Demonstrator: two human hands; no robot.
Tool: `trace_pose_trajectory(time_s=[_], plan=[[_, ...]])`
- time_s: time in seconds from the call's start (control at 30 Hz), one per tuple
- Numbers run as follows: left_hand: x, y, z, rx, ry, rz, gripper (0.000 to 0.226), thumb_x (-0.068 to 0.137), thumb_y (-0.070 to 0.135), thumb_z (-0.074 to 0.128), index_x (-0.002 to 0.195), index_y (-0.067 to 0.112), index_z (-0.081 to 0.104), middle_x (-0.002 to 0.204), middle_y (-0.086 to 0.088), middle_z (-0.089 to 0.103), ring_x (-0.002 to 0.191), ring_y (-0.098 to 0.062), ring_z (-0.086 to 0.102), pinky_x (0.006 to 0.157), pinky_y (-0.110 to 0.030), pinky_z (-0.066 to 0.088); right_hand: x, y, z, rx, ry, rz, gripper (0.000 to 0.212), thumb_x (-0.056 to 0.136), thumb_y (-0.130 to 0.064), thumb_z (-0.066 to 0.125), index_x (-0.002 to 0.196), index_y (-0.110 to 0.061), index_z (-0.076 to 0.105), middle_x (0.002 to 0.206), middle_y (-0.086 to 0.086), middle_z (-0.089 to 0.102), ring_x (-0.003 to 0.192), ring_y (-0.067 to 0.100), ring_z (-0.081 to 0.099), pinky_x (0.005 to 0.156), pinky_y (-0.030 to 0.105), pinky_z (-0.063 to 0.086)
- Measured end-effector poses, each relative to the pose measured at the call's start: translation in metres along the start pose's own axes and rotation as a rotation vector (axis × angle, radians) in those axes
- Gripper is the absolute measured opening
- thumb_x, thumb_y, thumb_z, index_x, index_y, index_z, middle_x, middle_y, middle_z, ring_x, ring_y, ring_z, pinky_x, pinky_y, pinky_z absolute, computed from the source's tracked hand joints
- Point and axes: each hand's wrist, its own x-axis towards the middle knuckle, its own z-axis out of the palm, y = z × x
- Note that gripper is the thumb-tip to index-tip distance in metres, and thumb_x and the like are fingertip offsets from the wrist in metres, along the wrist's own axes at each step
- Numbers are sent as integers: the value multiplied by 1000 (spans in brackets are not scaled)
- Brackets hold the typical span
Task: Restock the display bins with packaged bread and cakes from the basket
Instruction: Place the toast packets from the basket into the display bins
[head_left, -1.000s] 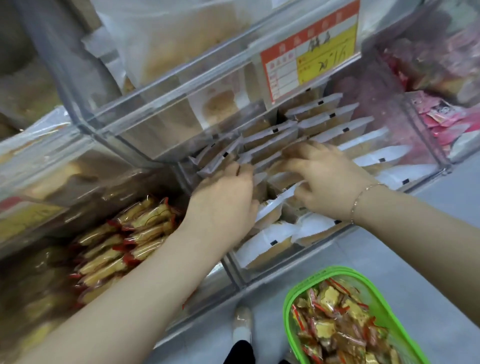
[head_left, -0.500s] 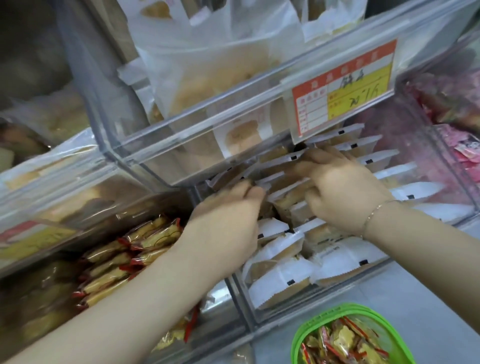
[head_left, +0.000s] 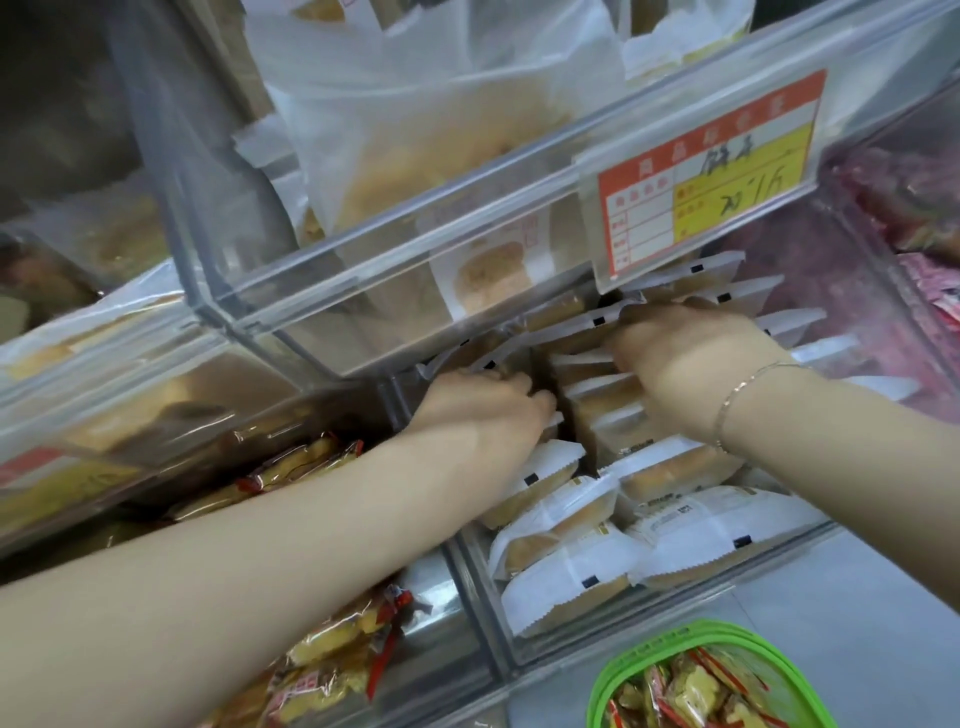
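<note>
Both hands are deep in the clear plastic display bin (head_left: 483, 587), working among the white-wrapped cake packets (head_left: 566, 577) stacked in rows inside it. The left hand (head_left: 483, 410) reaches in knuckles up, its fingers curled down over the edge of a packet at the back of the left row, gripping it. The right hand (head_left: 691, 358), a thin bracelet (head_left: 737, 389) at its wrist, lies just beside it on the next row, fingertips hooked over the top edges of upright packets there. Directly above both hands juts a second clear bin (head_left: 363, 270) holding large white bread bags (head_left: 431, 119), with an orange and yellow price tag (head_left: 711, 171) clipped over the right hand. Below the right forearm, well apart from the grip, stands the green plastic basket (head_left: 623, 670) of red-and-gold wrapped snacks (head_left: 696, 691). Under the left forearm, similar red-and-gold packets (head_left: 296, 462) fill the neighbouring bin
</note>
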Motion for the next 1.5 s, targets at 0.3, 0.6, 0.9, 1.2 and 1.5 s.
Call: trace_pose_trajectory(time_s=[0.3, 0.6, 0.9, 1.2, 1.5], plan=[[9, 1, -1, -168, 79, -330, 45, 91, 16, 48, 133, 7, 33, 138, -12, 38, 120, -29, 47, 91, -33, 41, 11, -27, 9, 343, 59, -70, 37, 93, -31, 49, 129, -23, 51, 135, 6, 40, 128, 27, 33, 105, 38, 33], [10, -6, 6, -89, 95, -173, 43, 96, 18, 44, 138, 13, 34, 140, -7, 36, 130, -26, 36, 98, -34, 36, 15, -2, 11, 570, 185, -47, 24, 87, -19, 53, 106, -27, 66, 119, 1, 58, 107, 20, 53, 83, 23, 41], [15, 6, 7, 33, 38, -357, 55, 96, 17, 37, 146, 6, 14, 148, -18, 23, 131, -33, 36, 110, -41, 27, 29, -3, 20, 345, 187, -24, 28, 92, -26, 44, 111, -24, 65, 119, 6, 58, 107, 30, 50, 87, 35, 45], [17, 3, 6, 31, -88, -437, 69, 99, 24, 36, 149, 1, -4, 150, -24, 19, 133, -38, 33, 111, -44, 28, 43, -22, 32, 155, 349, -283, 48, 91, -25, 42, 140, -26, 37, 139, 3, 39, 131, 28, 32, 109, 38, 21], [25, -1, 3, -47, -262, -445, 71, 98, 19, 34, 151, 11, -13, 152, -25, 20, 132, -39, 35, 107, -43, 32, 42, -18, 31, 269, 248, -229, 41, 90, -24, 45, 131, -26, 48, 136, 0, 42, 126, 27, 37, 103, 34, 30]])
